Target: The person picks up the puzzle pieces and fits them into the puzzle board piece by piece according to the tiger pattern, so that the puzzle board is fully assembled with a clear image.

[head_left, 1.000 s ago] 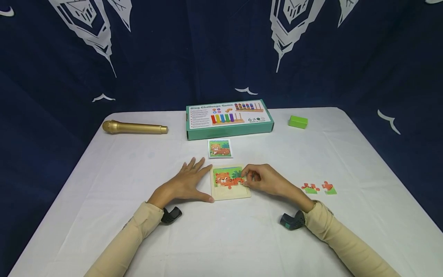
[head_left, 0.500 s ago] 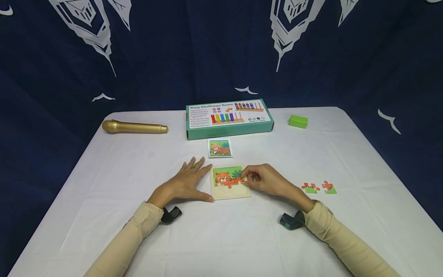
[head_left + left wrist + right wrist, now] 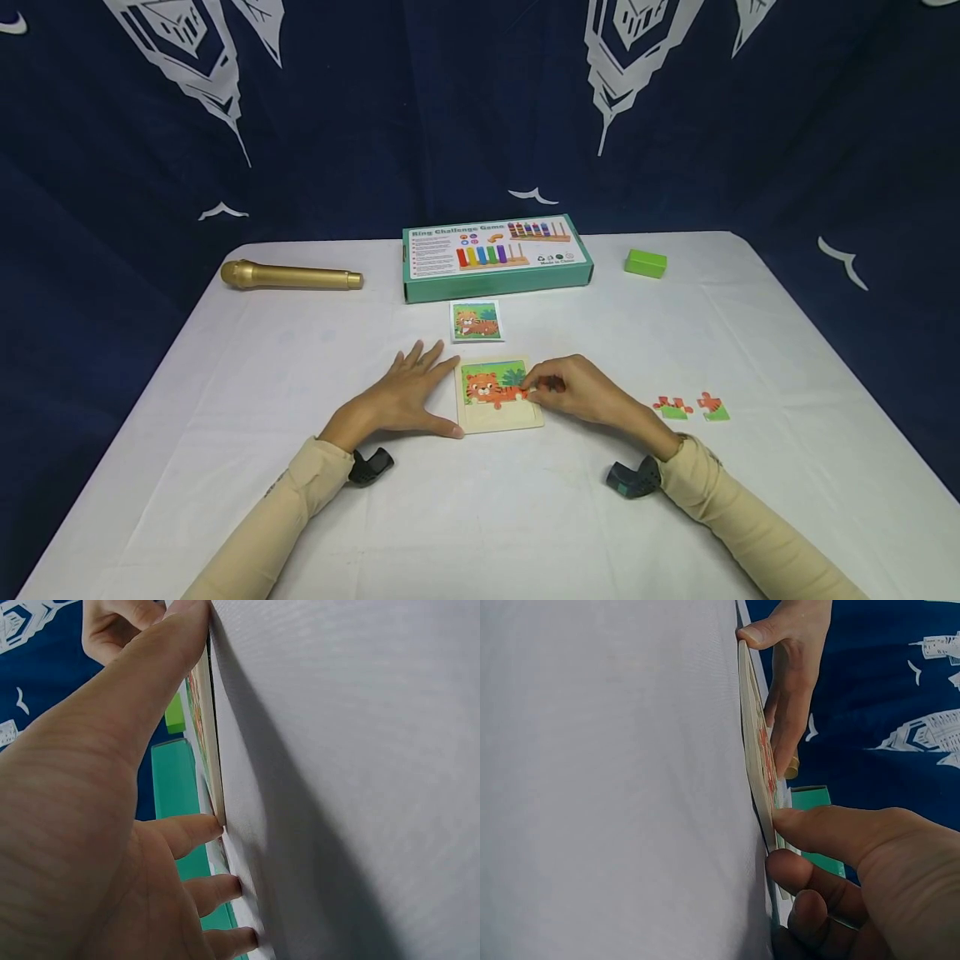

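A square wooden puzzle board (image 3: 501, 419) lies flat on the table, its upper part filled with a tiger picture (image 3: 483, 387). My left hand (image 3: 408, 392) spreads along its left side, the thumb at the lower corner and the index finger at the upper one. At the right edge, my right hand (image 3: 573, 387) has curled fingers, with thumb and index pinching at a puzzle piece (image 3: 514, 392) in the middle row. Those fingertips partly hide it. In the right wrist view, the thumb (image 3: 810, 825) lies on the board's edge. Bare wood shows along the board's lower part.
Two loose puzzle pieces (image 3: 673, 407) lie to the right of my right hand. A tiger picture card (image 3: 477, 322) sits beyond the board, before a green game box (image 3: 498, 258). A gold microphone (image 3: 292, 276) is at back left, a green block (image 3: 646, 263) at back right.
The right fingertips have shifted slightly left over the board's right edge. My left hand and the loose pieces have stayed where they were.
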Tool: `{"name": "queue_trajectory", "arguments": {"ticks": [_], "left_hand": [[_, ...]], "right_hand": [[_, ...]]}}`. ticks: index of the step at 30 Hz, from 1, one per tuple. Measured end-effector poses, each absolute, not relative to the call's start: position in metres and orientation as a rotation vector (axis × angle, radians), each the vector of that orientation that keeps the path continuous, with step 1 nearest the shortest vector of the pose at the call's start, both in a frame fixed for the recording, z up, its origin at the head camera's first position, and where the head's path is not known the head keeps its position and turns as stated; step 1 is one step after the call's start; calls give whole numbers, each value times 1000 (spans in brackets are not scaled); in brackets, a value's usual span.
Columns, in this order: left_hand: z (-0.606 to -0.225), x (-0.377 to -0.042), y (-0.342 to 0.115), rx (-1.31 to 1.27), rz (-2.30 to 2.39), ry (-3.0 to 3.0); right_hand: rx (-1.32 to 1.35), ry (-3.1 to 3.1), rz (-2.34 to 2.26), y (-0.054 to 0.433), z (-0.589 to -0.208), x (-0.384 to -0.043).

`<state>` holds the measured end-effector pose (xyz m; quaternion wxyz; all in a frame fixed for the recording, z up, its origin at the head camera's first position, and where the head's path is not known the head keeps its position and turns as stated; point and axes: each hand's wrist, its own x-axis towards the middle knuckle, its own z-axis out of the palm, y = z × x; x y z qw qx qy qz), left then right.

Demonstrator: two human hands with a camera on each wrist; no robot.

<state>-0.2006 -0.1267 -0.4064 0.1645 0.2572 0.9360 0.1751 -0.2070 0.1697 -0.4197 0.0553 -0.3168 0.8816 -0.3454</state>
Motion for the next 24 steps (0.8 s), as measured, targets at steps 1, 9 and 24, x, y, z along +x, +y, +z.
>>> {"name": "queue_trajectory", "arguments": {"ticks": [1, 9, 24], "left_hand": [[-406, -201, -127, 733, 497, 2668], [-407, -201, -126, 737, 495, 2676], [-405, -200, -126, 735, 488, 2663]], "right_hand": [[-960, 2677, -1049, 170, -419, -207], [-910, 2600, -1094, 175, -415, -206], [-660, 2757, -1171, 246, -400, -195]]}}
